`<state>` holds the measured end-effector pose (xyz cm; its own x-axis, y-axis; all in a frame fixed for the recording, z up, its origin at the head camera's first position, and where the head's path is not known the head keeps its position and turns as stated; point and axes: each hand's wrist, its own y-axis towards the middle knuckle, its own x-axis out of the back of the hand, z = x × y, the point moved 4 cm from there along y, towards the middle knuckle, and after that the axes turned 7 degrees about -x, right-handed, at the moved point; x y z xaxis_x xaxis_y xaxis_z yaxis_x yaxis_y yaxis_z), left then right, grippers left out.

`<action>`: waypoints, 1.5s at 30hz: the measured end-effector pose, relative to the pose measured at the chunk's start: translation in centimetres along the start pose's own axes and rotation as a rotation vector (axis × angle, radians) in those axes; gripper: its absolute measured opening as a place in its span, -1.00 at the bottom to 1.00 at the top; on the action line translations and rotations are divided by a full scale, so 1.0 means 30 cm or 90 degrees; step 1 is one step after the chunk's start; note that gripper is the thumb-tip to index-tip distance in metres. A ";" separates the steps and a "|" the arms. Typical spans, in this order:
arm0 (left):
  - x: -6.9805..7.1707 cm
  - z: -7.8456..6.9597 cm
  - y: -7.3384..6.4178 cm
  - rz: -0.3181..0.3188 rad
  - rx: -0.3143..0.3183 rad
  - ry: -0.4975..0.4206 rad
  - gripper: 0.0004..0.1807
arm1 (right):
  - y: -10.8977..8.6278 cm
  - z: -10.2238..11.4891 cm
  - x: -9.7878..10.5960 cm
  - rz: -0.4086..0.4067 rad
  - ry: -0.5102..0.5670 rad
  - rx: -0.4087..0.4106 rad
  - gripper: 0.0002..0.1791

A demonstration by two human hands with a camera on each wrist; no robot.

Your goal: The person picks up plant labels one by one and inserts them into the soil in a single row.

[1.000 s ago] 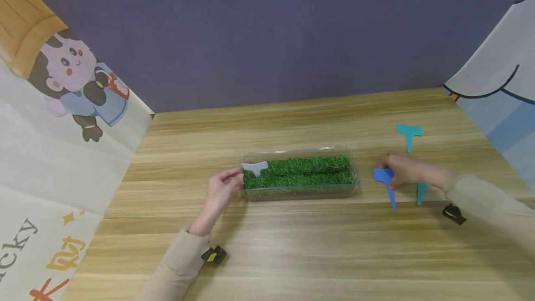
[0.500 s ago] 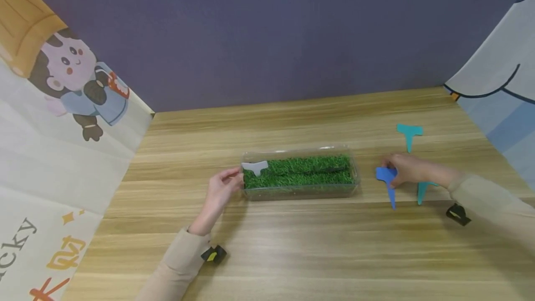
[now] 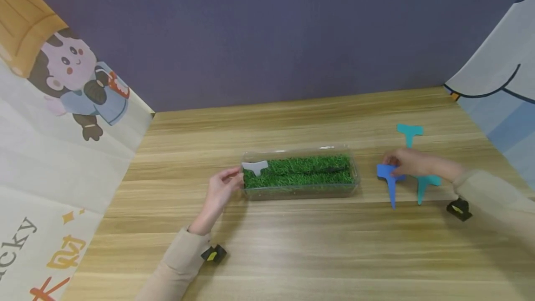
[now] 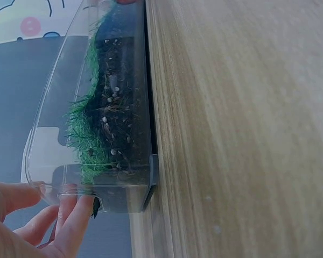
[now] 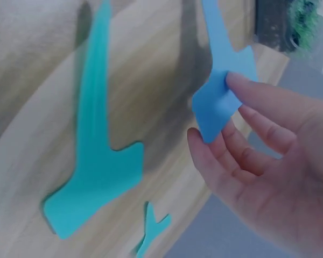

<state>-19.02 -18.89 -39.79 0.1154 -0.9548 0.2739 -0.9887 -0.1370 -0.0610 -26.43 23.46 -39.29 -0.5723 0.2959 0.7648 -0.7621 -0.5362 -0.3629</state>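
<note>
A clear plastic planter box (image 3: 301,193) of green artificial grass stands mid-table; dark soil shows through its wall in the left wrist view. At its left end my left hand (image 3: 220,193) touches the box, fingertips (image 4: 85,201) against the end wall. Just inside that end, a white T-shaped plant label (image 3: 256,168) stands in the grass. To the right of the box, my right hand (image 3: 411,161) pinches a blue T-shaped plant label (image 3: 391,189) by its crosspiece, thumb on its face, stem pointing toward me. Beneath the right wrist lies a teal plant label (image 3: 423,189), partly hidden.
Farther back on the right lies another teal plant label (image 3: 409,130). The wooden table (image 3: 292,254) meets a dark blue panel (image 3: 284,41) behind. Printed cartoon sheets (image 3: 29,152) stand at both sides. A dark slit runs along the grass.
My right hand has shifted slightly right and away from me. The blue label turned and shows more of its crosspiece. More of the nearer teal label shows. My left hand is still.
</note>
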 end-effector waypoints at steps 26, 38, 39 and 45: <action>-0.001 -0.003 0.004 -0.001 -0.003 0.006 -0.67 | -0.040 0.060 0.076 -0.007 0.101 0.011 -0.80; -0.002 -0.004 0.002 -0.004 -0.004 0.012 -0.68 | -0.062 0.103 0.113 -0.099 0.053 0.002 -0.79; -0.002 -0.003 0.002 -0.005 -0.003 0.012 -0.68 | -0.065 0.107 0.118 -0.110 0.046 0.003 -0.79; -0.003 0.000 0.003 -0.007 -0.001 0.010 -0.68 | -0.075 0.128 0.140 -0.146 0.033 -0.001 -0.78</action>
<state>-19.12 -18.82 -39.82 0.1248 -0.9490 0.2897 -0.9875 -0.1470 -0.0561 -25.96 22.87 -33.20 -0.3984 0.4504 0.7990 -0.8749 -0.4482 -0.1836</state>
